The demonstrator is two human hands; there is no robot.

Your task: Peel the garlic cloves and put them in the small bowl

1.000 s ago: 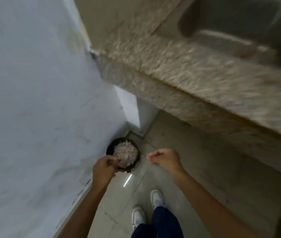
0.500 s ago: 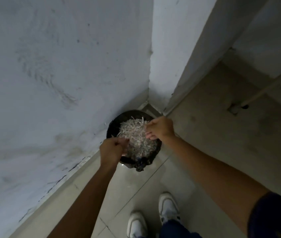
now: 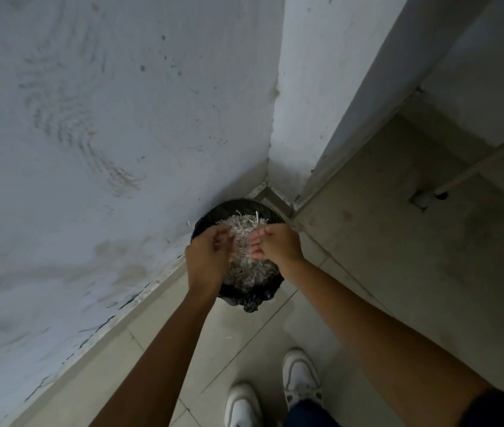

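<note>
A round bin lined with a black bag [image 3: 263,293] stands on the floor in the wall corner, filled with pale garlic peelings [image 3: 246,231]. Both my hands hover over it. My left hand [image 3: 209,257] has its palm turned inward and its fingers loosely spread, holding nothing that I can see. My right hand [image 3: 275,245] faces it a short gap away, fingers relaxed and also empty. No garlic cloves and no small bowl are in view.
A grey-white wall [image 3: 90,149] runs along the left and a wall corner [image 3: 306,118] juts out behind the bin. A thin pipe [image 3: 475,167] enters the tiled floor [image 3: 398,272] at the right. My white shoes [image 3: 301,377] stand below.
The view swung from the stone counter down to the bin. Both hands came over the bin and went from curled to loosely spread.
</note>
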